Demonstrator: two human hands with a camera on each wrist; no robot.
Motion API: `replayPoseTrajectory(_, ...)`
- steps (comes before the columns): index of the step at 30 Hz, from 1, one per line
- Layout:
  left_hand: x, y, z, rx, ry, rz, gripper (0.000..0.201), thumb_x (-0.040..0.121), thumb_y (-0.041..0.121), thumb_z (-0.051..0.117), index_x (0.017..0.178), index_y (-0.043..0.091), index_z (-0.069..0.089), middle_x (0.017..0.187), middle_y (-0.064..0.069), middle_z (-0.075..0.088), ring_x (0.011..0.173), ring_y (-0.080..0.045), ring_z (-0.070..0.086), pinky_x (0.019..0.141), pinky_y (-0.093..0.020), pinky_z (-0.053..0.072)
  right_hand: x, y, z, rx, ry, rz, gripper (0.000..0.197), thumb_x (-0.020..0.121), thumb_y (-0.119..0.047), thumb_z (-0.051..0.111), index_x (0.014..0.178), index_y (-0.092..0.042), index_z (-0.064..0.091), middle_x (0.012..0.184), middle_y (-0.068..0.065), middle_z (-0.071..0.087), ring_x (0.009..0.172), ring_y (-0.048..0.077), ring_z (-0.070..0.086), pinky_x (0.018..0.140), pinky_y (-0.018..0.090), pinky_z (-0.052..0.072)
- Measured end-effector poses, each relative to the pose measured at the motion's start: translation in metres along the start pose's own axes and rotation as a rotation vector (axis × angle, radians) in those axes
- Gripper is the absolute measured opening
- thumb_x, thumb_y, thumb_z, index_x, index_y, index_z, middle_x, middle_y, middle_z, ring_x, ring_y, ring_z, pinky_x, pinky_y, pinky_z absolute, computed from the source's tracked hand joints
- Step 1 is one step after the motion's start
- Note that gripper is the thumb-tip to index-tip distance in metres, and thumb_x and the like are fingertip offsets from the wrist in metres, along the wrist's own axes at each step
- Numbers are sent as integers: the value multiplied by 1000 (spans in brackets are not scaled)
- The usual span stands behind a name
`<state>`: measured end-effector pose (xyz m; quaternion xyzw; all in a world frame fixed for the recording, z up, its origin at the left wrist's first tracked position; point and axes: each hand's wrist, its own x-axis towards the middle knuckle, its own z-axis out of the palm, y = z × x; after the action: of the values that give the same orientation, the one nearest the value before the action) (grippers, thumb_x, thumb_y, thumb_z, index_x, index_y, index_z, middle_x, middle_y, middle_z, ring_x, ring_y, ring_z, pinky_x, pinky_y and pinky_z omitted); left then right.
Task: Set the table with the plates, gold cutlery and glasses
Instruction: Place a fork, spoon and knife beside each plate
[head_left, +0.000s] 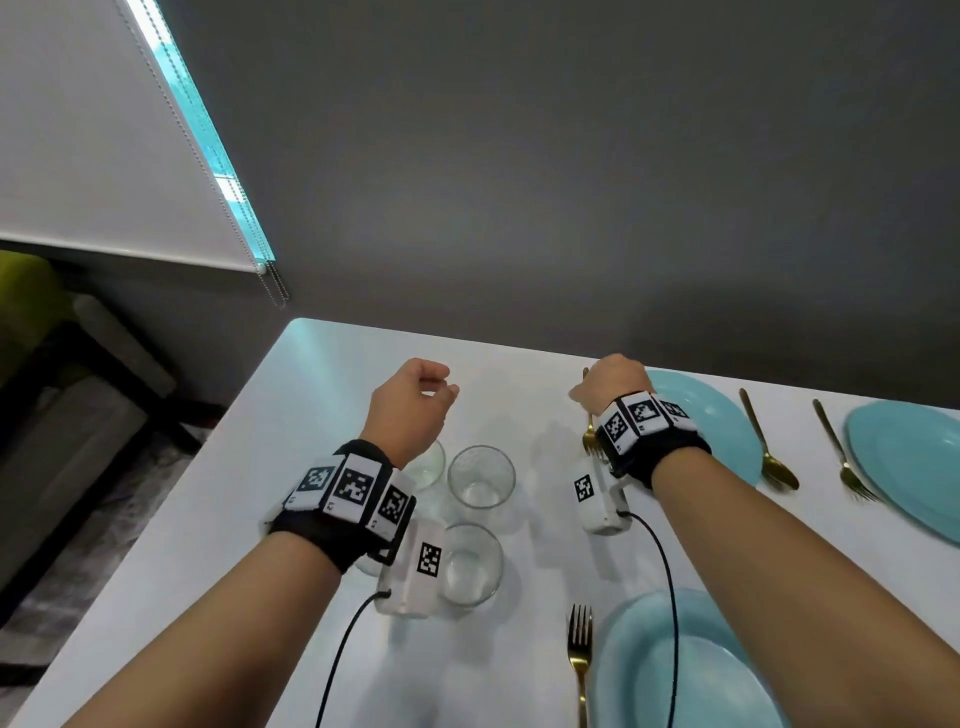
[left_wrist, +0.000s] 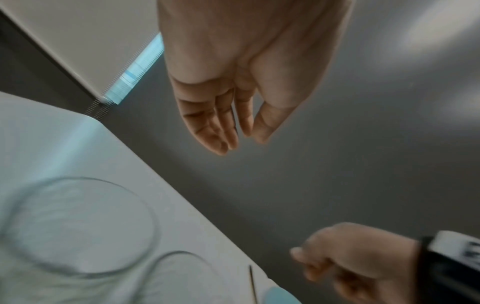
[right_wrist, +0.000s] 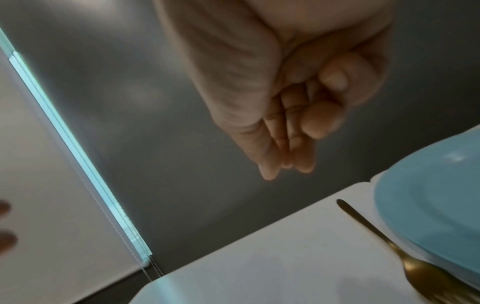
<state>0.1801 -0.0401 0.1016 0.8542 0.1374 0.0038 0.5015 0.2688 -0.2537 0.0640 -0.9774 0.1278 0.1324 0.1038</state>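
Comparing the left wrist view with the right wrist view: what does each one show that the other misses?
Only the left wrist view shows the glasses, blurred, below the open, empty left hand, plus the right hand's back. Only the right wrist view shows the right hand's palm side, fingers loosely curled, holding nothing, and the tines of the gold fork. Both show that fork's handle, the blue plate beside it, the white table and the window blind.

A dark grey wall (head_left: 571, 156) meets a white roller blind (head_left: 104, 156) edged by daylight.
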Motion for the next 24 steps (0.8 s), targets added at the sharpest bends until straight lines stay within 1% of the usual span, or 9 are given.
replayPoseTrajectory(2,-7,-15,-19,37,50,-52,28,91,20,55,117,12,57,112,-5,64,98,-17,57,85,-27,45,-15,-2,-6,-48,-21,-21,21,84,-29,59,91,-10,62,95,9,61,73,23,48,50,22,34)
replayPoseTrajectory(5,-15,-47,-45,143,126,-173,33,90,18,54,122,10,56,120,-10,63,114,-26,55,97,-30,40,-39,-6,-7,-113,-39,-71,23,84,-32,59,89,-10,60,85,5,54,76,21,50,56,24,37)
replayPoseTrajectory(9,-30,-97,-66,335,127,-353,40,89,16,53,127,6,50,130,-17,56,123,-33,49,101,-33,38,-65,-10,2,-136,-69,-66,27,85,-33,61,80,-8,52,80,5,53,71,20,51,42,24,28)
replayPoseTrajectory(11,-39,-122,-66,439,74,-429,43,89,21,55,127,3,49,130,-19,54,123,-35,48,100,-35,39,-73,-12,8,-127,-68,-54,30,85,-34,61,75,-7,50,75,5,52,60,17,48,41,24,28)
replayPoseTrajectory(13,-46,-145,-62,559,32,-492,38,88,20,53,121,1,52,125,-20,56,118,-36,52,97,-37,42,-79,-12,14,-118,-71,-50,35,85,-33,62,66,-8,47,78,5,54,52,14,43,40,23,28)
replayPoseTrajectory(16,-57,-173,-56,730,-49,-531,31,86,19,54,112,3,56,117,-15,60,110,-32,57,93,-34,45,-88,-10,25,-114,-88,-48,37,85,-32,62,61,-10,45,79,6,55,50,14,43,40,23,28)
replayPoseTrajectory(20,-67,-198,-52,851,-109,-520,35,88,20,55,120,6,53,123,-15,54,116,-30,52,95,-34,44,-100,-3,34,-141,-107,-37,28,88,-30,60,76,-7,50,75,4,50,52,14,42,41,23,29)
replayPoseTrajectory(22,-71,-205,-52,869,-110,-492,32,91,17,51,121,5,52,125,-16,49,118,-33,47,94,-36,45,-103,0,37,-165,-115,-41,21,89,-30,58,89,-9,56,80,4,50,62,16,46,43,22,30)
replayPoseTrajectory(24,-72,-211,-53,879,-109,-461,30,92,15,50,119,4,53,123,-17,49,116,-34,48,91,-36,45,-104,3,39,-170,-116,-36,26,89,-29,58,101,-6,62,84,4,51,69,18,47,42,22,29)
